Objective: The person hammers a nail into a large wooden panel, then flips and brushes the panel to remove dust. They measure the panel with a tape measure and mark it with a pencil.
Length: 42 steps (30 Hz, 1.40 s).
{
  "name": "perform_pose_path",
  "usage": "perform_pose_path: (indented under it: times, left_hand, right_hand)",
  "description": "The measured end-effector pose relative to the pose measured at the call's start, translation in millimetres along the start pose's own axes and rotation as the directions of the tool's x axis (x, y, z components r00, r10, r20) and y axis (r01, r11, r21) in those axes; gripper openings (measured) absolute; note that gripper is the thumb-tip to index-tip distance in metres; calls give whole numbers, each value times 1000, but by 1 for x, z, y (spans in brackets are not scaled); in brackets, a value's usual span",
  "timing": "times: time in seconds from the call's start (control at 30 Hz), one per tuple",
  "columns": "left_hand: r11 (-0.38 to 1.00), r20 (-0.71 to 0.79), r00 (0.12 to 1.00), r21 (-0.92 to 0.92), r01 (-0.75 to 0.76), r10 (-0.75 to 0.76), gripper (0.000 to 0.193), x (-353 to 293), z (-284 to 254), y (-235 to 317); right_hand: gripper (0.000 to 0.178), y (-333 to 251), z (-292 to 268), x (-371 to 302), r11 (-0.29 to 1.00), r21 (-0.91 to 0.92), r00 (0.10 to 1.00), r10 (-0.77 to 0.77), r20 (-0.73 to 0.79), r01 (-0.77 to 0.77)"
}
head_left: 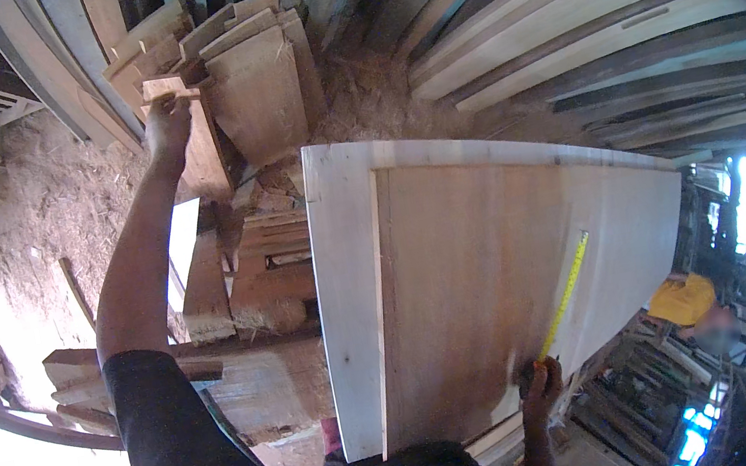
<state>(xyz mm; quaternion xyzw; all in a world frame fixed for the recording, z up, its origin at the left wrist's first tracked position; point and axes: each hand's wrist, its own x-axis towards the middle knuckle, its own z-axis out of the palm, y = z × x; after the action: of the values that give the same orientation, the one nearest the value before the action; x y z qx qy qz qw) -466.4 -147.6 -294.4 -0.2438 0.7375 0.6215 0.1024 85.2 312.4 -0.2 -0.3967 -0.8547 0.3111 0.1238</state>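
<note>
My left hand (pixel 169 124) reaches far out at the upper left, its fingers closed on the top of a short wooden board (pixel 202 158) that stands among other offcuts. Near the lower edge, my right hand (pixel 542 387) grips a tape measure, whose body is mostly hidden in the fingers. Its yellow blade (pixel 566 292) runs out diagonally over a large brown panel (pixel 462 287). That panel lies on a larger pale board (pixel 351 337), with a strip of the pale board showing along its left and far sides.
Wood offcuts (pixel 256 89) are stacked beyond the left hand. Long planks with slots (pixel 572 3) lie at the upper right. Sawdust covers the floor (pixel 32 223) at left. Sawn timber (pixel 269 376) lies left of the panel. A person in yellow (pixel 683 301) is at the right.
</note>
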Motion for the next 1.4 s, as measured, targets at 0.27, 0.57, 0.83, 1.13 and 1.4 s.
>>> perform_pose_path:
  times: [0.27,0.57,0.83,1.13,1.4]
  left_hand:
    - [-20,385,807,907,-421,447,53,25,38,14]
    - [-139,344,744,935,-325,573,62,50,4,-7]
    - [164,288,870,912,-377,401,52,39,111,28]
    - [180,613,753,734,-655,241,35,-19,98,-21]
    - [351,523,835,759,-548,172,30,-104,39,43]
  right_hand:
    - [28,-31,1,0,974,-90,976,213,41,-208]
    - [27,-32,6,0,960,-120,967,255,-5,-254]
    - [31,2,1,-3,988,-142,997,59,-57,-67]
    - [28,27,-9,-5,994,-100,998,47,40,-43]
    - [21,1,-3,-3,995,-92,999,49,10,-48]
